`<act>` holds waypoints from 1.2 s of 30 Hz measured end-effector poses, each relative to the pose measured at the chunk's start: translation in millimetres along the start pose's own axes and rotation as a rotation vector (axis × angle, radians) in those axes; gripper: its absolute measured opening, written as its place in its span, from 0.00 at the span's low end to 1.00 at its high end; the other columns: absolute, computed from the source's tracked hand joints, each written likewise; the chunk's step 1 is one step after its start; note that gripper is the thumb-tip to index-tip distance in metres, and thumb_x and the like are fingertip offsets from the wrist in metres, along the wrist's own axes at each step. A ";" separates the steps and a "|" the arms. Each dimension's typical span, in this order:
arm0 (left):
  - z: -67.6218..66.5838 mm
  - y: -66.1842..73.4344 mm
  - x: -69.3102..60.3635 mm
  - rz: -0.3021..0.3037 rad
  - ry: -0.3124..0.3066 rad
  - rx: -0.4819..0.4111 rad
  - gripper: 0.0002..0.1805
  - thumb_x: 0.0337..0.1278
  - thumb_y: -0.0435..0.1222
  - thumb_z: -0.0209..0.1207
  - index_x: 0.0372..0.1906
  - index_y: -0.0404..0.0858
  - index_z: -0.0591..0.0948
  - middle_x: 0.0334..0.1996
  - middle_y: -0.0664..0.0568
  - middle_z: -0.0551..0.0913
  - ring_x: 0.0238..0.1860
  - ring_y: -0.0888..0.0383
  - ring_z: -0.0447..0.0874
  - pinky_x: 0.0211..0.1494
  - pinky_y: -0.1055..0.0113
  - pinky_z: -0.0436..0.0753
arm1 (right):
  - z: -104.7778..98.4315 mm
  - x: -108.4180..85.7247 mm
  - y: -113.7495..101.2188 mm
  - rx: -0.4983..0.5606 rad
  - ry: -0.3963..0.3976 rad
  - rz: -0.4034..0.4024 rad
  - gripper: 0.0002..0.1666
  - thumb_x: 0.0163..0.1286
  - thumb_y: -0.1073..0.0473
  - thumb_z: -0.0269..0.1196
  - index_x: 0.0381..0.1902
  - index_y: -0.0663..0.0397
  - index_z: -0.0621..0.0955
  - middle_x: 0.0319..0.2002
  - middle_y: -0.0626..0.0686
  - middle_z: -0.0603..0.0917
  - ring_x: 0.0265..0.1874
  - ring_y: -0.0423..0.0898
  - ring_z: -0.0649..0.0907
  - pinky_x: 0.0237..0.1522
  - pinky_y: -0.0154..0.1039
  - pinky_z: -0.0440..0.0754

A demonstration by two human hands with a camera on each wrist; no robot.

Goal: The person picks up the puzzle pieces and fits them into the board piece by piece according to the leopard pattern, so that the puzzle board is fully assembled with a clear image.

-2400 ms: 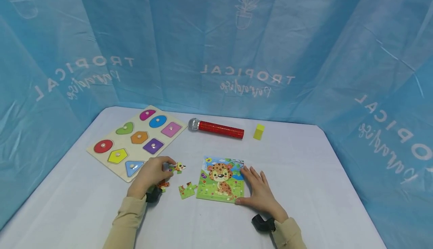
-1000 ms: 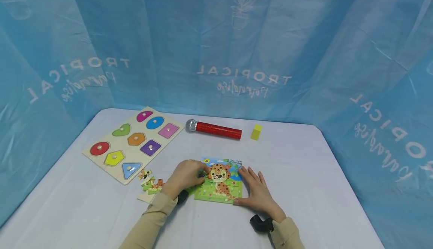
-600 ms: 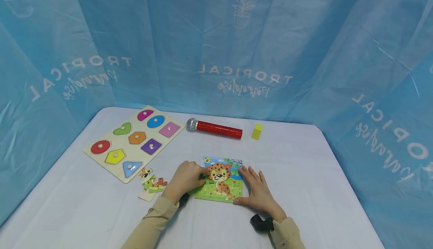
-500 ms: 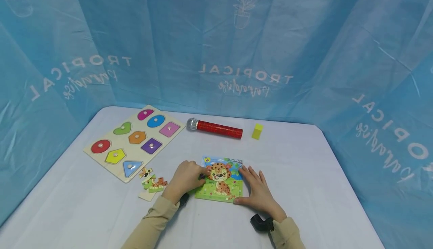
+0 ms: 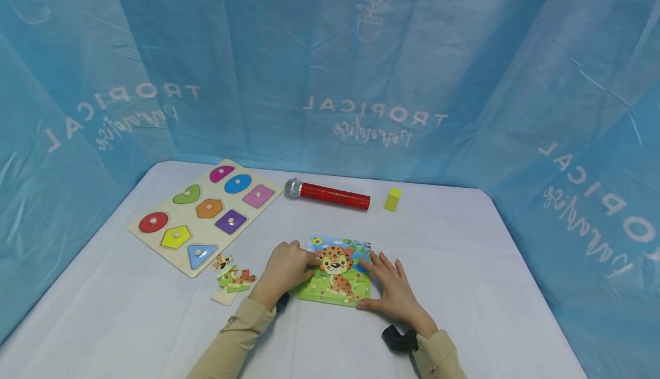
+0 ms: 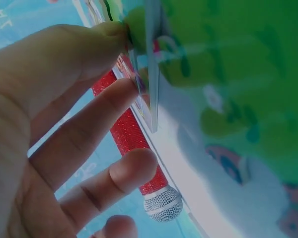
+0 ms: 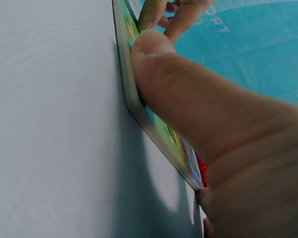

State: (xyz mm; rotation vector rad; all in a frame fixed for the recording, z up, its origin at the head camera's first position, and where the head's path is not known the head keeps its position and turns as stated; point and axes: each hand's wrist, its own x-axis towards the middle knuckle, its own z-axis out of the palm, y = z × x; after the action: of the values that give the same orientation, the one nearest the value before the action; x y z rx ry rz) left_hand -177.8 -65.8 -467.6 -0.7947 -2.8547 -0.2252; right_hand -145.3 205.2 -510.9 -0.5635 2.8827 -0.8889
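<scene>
A square leopard puzzle lies at the middle of the table. My left hand is at its left edge, thumb and index finger bent close together there; the left wrist view shows the thumb at the edge. Whether a single piece is between them cannot be told. My right hand holds the right side, with the thumb on the near corner and a finger over the upper right part. Left of my left hand, loose puzzle pieces lie in a small overlapping heap.
A wooden shape board with coloured knobbed shapes lies at the left. Behind the puzzle are a red microphone and a yellow block. A blue printed cloth hangs around the white table.
My left hand has moved right from the loose pieces to the puzzle's left edge. The loose dog-face piece now lies farther left. A right finger has shifted slightly inward over the puzzle.
</scene>
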 end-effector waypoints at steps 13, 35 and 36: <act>-13.0 -36.7 -20.0 -0.221 -0.169 -0.395 0.22 0.53 0.41 0.68 0.56 0.47 0.83 0.49 0.50 0.86 0.30 0.61 0.69 0.37 0.64 0.72 | 2.7 2.3 -2.2 -0.009 -0.007 -0.015 0.47 0.50 0.36 0.72 0.67 0.42 0.73 0.75 0.60 0.57 0.76 0.62 0.52 0.72 0.66 0.37; -41.9 -126.8 -112.8 -0.527 -0.043 -0.322 0.19 0.53 0.24 0.58 0.51 0.37 0.84 0.34 0.43 0.86 0.27 0.52 0.74 0.30 0.60 0.75 | 2.3 0.9 1.6 -0.023 -0.006 0.016 0.49 0.49 0.36 0.72 0.68 0.44 0.72 0.75 0.59 0.58 0.76 0.61 0.51 0.73 0.65 0.37; -40.0 -124.9 -111.4 -0.519 -0.042 -0.325 0.18 0.54 0.24 0.59 0.50 0.38 0.85 0.37 0.43 0.87 0.30 0.51 0.76 0.33 0.58 0.77 | 2.2 1.1 1.5 -0.021 -0.005 0.014 0.49 0.49 0.36 0.72 0.68 0.43 0.72 0.75 0.59 0.58 0.76 0.61 0.51 0.73 0.65 0.37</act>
State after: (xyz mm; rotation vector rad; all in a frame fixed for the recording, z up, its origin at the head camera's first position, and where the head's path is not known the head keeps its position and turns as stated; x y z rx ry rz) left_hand -144.2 -234.5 -463.5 -0.0777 -3.0491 -0.7581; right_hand -146.4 204.8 -513.4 -0.5464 2.8914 -0.8545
